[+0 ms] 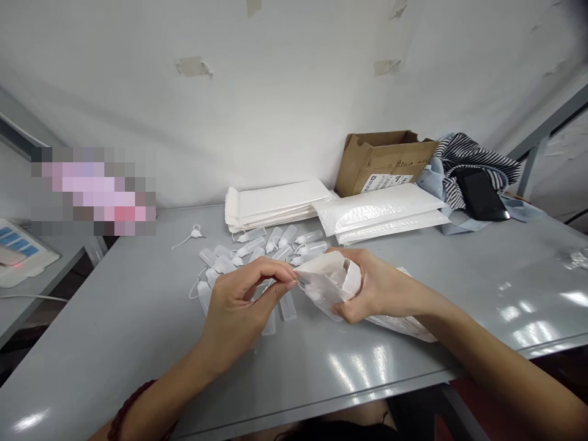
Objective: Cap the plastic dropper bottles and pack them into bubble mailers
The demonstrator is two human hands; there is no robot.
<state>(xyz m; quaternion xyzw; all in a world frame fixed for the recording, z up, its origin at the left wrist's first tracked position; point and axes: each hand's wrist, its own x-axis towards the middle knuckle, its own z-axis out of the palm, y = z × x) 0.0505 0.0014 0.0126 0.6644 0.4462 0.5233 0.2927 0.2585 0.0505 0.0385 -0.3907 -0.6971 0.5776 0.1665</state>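
Note:
A white padded bubble mailer point(321, 285) is held up over the table, its mouth parted and facing me. My right hand point(367, 285) wraps around its right side, fingers behind and thumb in front. At the left edge of the mouth, my left hand point(250, 300) has thumb and forefinger pinched together on the mailer's rim. A small pale loop shows by those fingertips; what it belongs to is unclear. Behind and below my left hand lie several clear plastic squeeze bottles point(288, 305) with white tethered caps, partly hidden by the hand.
One loose white cap with a strap point(195, 233) lies left of the bottles. Stacked bubble mailers point(275, 199) and further mailers point(381, 208) lie at the back. Behind them stand a cardboard box point(386, 156), striped cloth point(478, 153) and a black phone-like device point(482, 195).

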